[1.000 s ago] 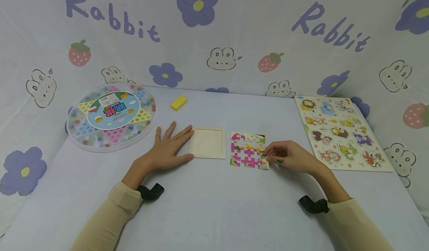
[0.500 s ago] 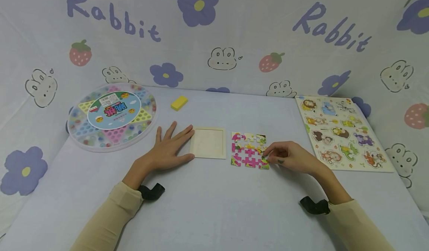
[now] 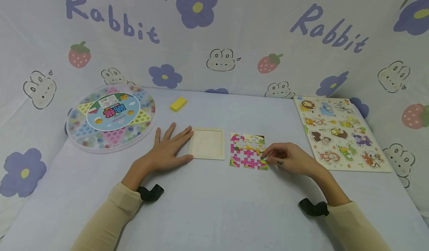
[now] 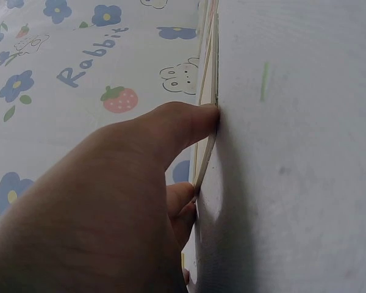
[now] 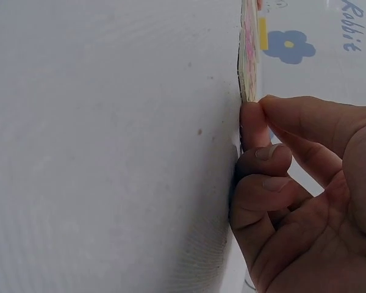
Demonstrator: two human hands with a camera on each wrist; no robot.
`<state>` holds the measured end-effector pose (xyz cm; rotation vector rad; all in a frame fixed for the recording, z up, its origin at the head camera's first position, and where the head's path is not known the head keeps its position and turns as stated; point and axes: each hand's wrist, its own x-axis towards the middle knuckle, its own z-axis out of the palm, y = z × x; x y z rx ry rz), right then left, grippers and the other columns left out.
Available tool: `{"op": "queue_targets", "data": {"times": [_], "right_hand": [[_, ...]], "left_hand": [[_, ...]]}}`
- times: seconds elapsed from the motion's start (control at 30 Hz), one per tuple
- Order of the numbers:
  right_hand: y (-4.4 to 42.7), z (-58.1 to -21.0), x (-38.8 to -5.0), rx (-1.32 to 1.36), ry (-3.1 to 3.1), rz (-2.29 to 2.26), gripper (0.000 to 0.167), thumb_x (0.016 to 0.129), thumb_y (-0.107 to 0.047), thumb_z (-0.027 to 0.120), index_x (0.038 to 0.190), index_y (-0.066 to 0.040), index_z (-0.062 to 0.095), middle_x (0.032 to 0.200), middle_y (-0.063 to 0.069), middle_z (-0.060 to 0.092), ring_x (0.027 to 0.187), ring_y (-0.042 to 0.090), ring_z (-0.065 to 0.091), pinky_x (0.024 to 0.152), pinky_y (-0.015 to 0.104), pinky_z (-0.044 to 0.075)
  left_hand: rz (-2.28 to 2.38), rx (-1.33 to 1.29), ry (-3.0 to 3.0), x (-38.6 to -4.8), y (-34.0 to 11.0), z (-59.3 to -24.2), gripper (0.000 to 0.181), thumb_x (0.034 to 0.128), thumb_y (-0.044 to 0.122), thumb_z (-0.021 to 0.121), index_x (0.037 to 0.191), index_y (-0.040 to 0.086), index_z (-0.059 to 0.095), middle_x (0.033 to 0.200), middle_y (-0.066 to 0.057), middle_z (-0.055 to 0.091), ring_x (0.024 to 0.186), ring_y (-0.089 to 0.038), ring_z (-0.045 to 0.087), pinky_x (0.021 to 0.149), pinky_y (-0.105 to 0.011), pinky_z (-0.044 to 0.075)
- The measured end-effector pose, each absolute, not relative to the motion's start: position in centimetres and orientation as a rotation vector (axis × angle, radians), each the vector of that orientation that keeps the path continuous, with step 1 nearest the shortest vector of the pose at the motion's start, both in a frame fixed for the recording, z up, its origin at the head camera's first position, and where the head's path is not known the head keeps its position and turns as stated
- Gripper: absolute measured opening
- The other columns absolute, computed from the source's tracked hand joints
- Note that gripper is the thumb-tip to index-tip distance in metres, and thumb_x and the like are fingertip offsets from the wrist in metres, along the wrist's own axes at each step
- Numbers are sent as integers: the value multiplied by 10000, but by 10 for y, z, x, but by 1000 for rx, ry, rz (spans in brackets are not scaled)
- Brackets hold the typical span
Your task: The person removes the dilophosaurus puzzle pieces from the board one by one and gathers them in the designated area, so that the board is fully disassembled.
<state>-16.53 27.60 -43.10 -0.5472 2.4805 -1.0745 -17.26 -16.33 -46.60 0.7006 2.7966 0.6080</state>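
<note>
A square, shallow wooden puzzle tray (image 3: 207,143) lies flat on the table with a bare inside. My left hand (image 3: 169,150) rests at its left edge with fingers spread, and the thumb (image 4: 198,122) touches that edge in the left wrist view. To the right of the tray lie several pink, yellow and green jigsaw pieces (image 3: 248,152), set in rows with small gaps. My right hand (image 3: 289,157) is at their right side, thumb and index finger pinching a jigsaw piece (image 3: 263,158) at the edge, mostly hidden by the fingertips. The other fingers curl under in the right wrist view.
A round Chinese checkers set (image 3: 112,118) lies at the left. A yellow block (image 3: 178,104) sits behind the tray. An animal puzzle board (image 3: 342,133) lies at the right. A printed cloth (image 3: 248,27) hangs behind the white table (image 3: 214,206).
</note>
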Motion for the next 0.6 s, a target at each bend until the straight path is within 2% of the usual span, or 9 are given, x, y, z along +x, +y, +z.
{"op": "queue_targets", "data": {"times": [0.6], "right_hand": [[275,-436,-164,-533,2516,-1077,136,1017,-182,717,1138,-162,774,977,42,736,810,115,607,722,237,496]], "left_hand": [[610,695,2805,-171,-165,-468,827,1030,601,546,1709,259,222,1804,73,149,1676,-418,-81,1232,-779,-152]]}}
